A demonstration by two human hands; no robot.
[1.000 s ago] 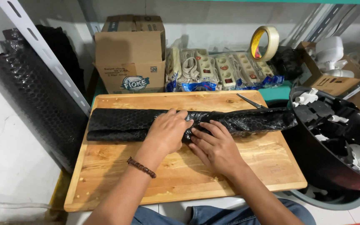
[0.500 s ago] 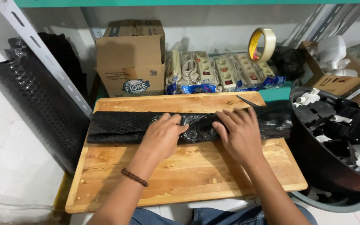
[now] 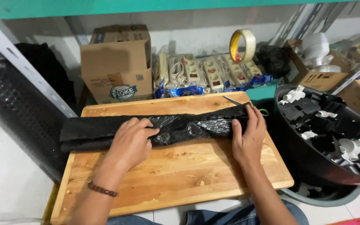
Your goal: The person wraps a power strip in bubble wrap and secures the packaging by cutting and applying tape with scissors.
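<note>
A: What's in front of the person? Big stuff first, pls.

B: A wooden board (image 3: 176, 175) fills the middle, w/ a grey metal rack upright (image 3: 26, 71) slanting past on the left. On the right, a big black tub (image 3: 309, 158) of black and white plastic parts. Behind the board: a cardboard box (image 3: 117, 62), a row of power strips in packets (image 3: 205, 75), and a roll of tape (image 3: 242, 43) standing on edge.

A: And the thing being handled?

B: A long black wrapped bundle (image 3: 188, 127), lying across the far half of the board. Long axis runs left to right, right end tilted slightly away from the person, near the tub.

A: Hands?

B: Left hand (image 3: 132, 139) lies on top, left of the middle, fingers together and curled down over the wrap. Right hand (image 3: 248, 137) cups the right end, fingers together on top, thumb apart on the near side. Both press, neither lifts.

A: How would it handle?

B: My guess: light, soft outside. The shiny film is crinkly, prob. slippery; the left part looks like bubble wrap, grippier. Can't tell what's inside. Best held w/ two hands, spread apart along its length, so it doesn't sag or unroll.
</note>
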